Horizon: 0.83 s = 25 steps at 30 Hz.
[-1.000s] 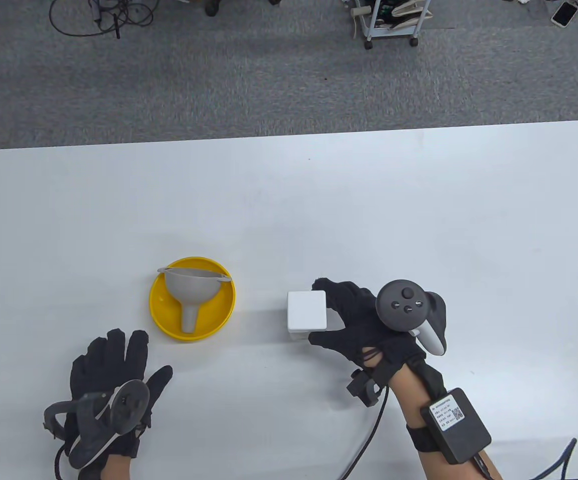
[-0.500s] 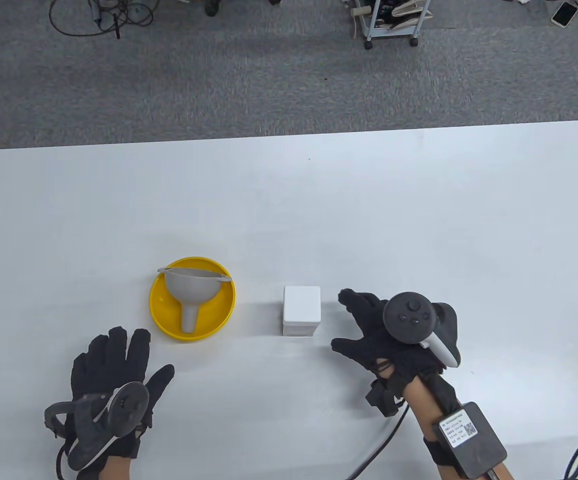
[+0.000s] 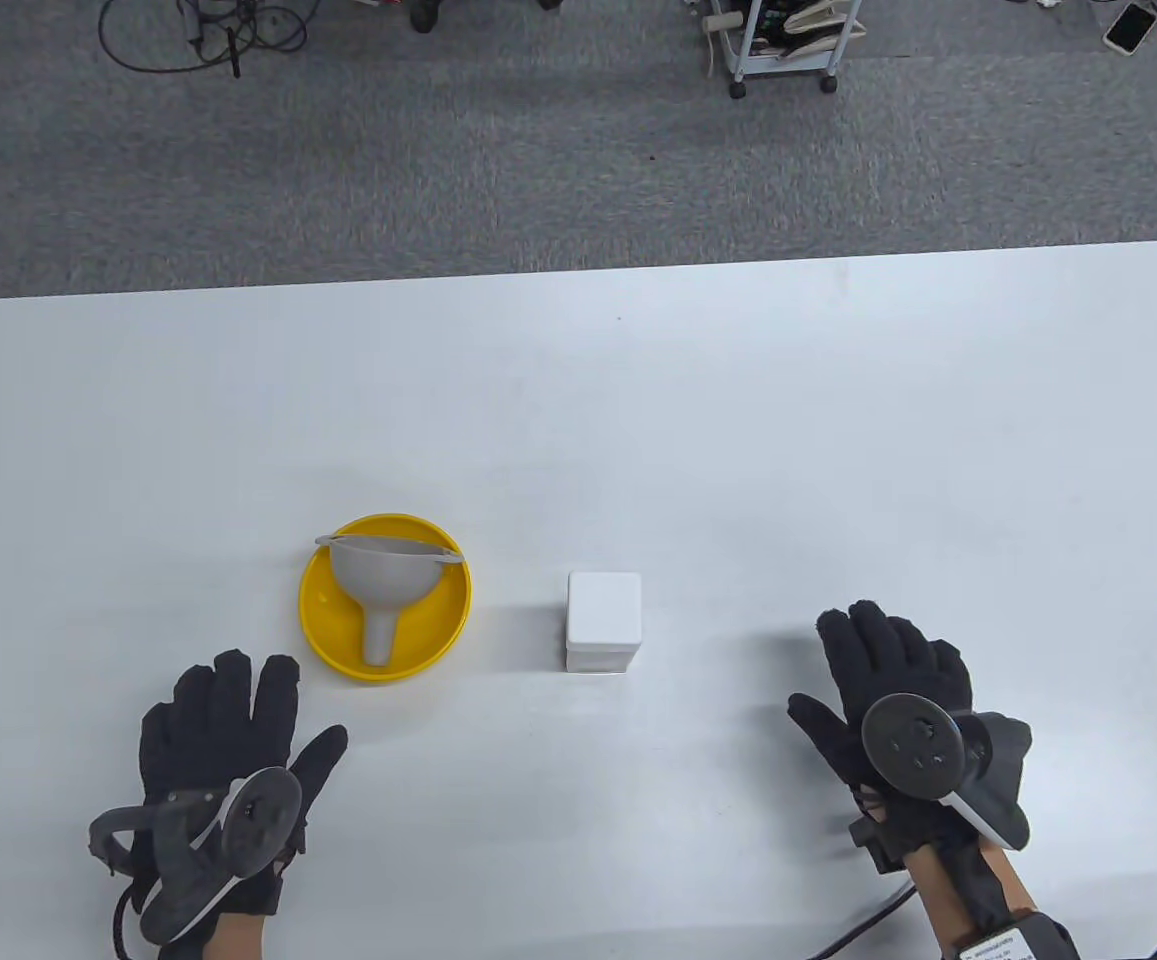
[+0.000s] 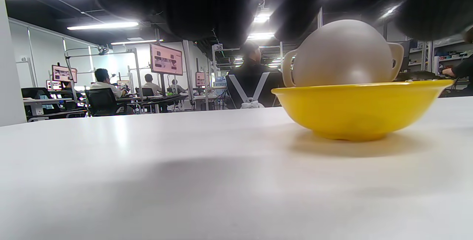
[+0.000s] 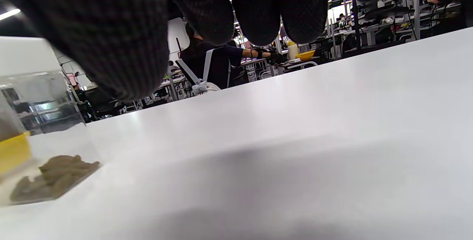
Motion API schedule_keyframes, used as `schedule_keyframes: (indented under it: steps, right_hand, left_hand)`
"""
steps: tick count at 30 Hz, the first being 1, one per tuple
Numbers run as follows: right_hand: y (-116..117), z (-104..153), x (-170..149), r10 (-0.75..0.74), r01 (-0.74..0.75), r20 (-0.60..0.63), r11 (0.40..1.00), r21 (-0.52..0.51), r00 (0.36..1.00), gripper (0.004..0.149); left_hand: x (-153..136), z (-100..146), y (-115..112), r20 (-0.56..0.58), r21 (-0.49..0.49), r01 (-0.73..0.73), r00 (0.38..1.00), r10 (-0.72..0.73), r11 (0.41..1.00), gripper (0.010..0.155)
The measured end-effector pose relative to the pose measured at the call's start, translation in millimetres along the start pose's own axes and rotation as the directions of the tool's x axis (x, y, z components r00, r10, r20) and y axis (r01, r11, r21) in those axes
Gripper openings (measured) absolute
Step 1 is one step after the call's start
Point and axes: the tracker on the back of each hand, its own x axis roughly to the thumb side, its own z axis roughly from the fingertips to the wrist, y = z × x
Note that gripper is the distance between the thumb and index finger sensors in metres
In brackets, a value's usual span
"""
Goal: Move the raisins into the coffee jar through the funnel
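Your left hand (image 3: 223,745) lies flat on the worktop (image 3: 578,420), fingers (image 3: 228,690) spread, holding nothing, just below-left of the yellow bowl (image 3: 323,625). The grey funnel (image 3: 378,585) lies tipped inside that bowl. The coffee jar (image 3: 604,620), white lid on, stands right of the bowl, with raisins (image 5: 55,177) at its bottom. Your right hand (image 3: 893,690) rests flat, fingers open and empty, well right of the jar.

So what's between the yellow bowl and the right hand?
The white-lidded jar, standing apart from both bowl and right hand, in the table view.
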Motion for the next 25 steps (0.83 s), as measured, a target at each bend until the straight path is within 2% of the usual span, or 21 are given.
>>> schedule_keyframes:
  steps: [6,14,25]
  right_hand:
    - [5.8,1.8,-15.0,0.010,-0.011,-0.024,0.999,-0.038,1.000,0.083]
    - [7.3,-1.3,-21.5,0.083,-0.083,-0.051,0.996,-0.011,0.995,0.094]
    - [6.6,0.9,-18.0,0.069,-0.069,-0.040,0.998,0.006,0.997,0.093]
  left_hand:
    - [0.9,-0.4,-5.3,-0.005,-0.023,0.041,0.999,-0.041,0.999,0.081]
    - [4.3,-2.6,-7.5,-0.003,-0.032,0.057,0.998,-0.057,0.998,0.081]
    - [5.2,-2.9,-7.7,-0.002,-0.034,0.063,0.998,-0.063,0.997,0.081]
